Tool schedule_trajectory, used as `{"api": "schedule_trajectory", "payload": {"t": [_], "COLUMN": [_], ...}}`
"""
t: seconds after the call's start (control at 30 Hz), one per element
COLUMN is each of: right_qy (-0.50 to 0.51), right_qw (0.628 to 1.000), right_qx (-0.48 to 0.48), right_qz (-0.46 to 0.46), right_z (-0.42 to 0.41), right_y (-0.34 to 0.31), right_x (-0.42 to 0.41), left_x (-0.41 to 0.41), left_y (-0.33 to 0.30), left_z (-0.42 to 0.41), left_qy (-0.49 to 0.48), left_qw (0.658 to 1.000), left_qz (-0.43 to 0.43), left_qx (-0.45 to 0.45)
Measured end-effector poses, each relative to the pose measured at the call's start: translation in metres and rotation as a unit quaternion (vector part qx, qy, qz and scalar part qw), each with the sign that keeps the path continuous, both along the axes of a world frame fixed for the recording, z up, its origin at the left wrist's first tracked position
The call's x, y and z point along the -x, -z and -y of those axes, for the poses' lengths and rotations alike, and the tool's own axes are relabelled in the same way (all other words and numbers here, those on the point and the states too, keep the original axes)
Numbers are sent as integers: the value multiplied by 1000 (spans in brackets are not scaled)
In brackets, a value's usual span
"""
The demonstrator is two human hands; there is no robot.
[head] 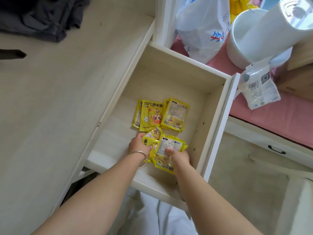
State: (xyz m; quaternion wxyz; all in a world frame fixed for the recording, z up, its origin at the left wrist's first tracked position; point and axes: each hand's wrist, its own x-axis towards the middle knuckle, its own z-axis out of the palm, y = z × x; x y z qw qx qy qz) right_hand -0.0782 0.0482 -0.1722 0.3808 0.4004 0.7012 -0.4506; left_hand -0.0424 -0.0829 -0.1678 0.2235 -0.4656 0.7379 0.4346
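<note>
Left hand (138, 144) and right hand (179, 156) gripped crumpled hand-warmer packets (166, 143); the laid-out row (160, 114) lay straight ahead, deeper in the drawer (177, 72).

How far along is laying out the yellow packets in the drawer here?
Done: some flat packets lie side by side in the drawer. In hand: the left hand and right hand both grip a crumpled bunch nearer the front. Left: that bunch probably needs laying flat beside them.

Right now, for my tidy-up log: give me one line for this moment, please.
left hand: grips yellow packets | right hand: grips same bunch | drawer: open | flat packets: lying farther back
</note>
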Motion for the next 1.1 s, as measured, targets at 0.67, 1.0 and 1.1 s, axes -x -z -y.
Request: {"api": "schedule_trajectory", "payload": {"t": [0.67,1.0,1.1], "right_qy": [-478,-617,-655], "right_qw": [836,674,616], "right_qx": [-61,138,192], "right_qz": [-263,-383,-392], "right_z": [33,97,106], "right_y": [-118,-233,-257], "right_x": [-11,-81,-134], "left_x": [-28,-147,-205], "left_y": [-115,-223,-240], "left_z": [13,19,14], "left_qy": [-78,-282,-348], "left_qw": [985,910,879], "left_qz": [-153,-254,-257], "left_qx": [2,167,198]}}
